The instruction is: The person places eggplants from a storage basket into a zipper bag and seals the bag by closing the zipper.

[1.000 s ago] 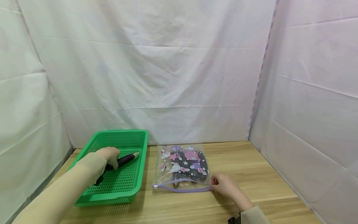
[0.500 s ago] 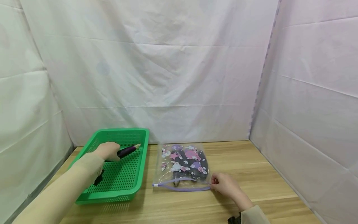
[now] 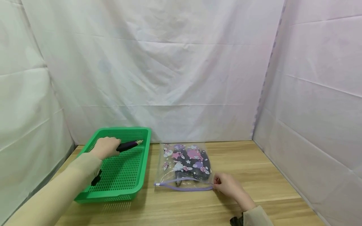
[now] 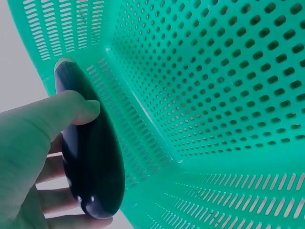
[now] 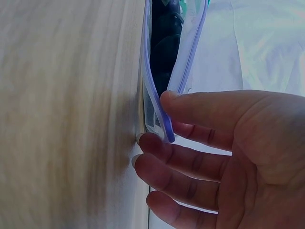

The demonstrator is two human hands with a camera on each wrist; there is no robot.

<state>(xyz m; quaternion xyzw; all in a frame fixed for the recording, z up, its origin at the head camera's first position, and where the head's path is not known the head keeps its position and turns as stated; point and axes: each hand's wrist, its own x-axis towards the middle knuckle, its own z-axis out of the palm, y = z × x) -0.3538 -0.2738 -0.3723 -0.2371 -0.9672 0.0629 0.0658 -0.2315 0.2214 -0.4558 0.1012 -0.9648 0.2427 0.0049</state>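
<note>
My left hand [image 3: 106, 147] grips a dark purple eggplant [image 4: 90, 148] over the green basket [image 3: 121, 196], its pale stem end pointing right in the head view. In the left wrist view the thumb lies across the eggplant and the fingers wrap behind it. Flat on the table lies a clear zip bag [image 3: 167, 157] printed with pink and purple cartoon figures, dark objects inside. Its purple-edged mouth gapes towards me, with a white slider at the left corner. My right hand [image 3: 227, 185] pinches the right corner of that mouth between thumb and fingers.
The basket, with perforated floor and walls, stands left of the bag on the wooden table [image 3: 181, 210]. White cloth [image 3: 169, 78] hangs behind the table and along both sides. Dark bands circle both wrists.
My left hand has lifted the eggplant up from the basket floor and slightly away from me. The right hand keeps its pinch on the bag corner.
</note>
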